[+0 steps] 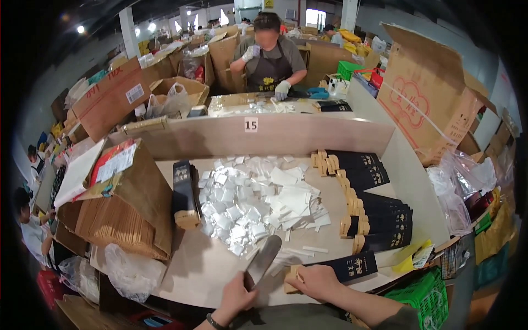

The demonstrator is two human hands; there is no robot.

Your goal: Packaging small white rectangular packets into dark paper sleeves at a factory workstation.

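In my left hand [236, 297], the fingers are wrapped round the dark handle end of a broad grey metal blade with a rounded tip [264, 258], which looks like a knife. It points up and away from me. My right hand [319, 281] grips the tan end of a flat black package with gold lettering [356, 267] at the table's near edge. Just beyond the blade lies a heap of small white and clear packets [234, 203]. White paper sheets and thin strips [297, 201] spread beside it on the right.
Several similar black packages [379, 217] are lined up at the right. Another group [184, 190] stands left of the heap. A carton of brown cardboard pieces [115, 220] fills the left side. Behind the low partition [308, 132], a gloved person works. A green crate [426, 300] sits lower right.
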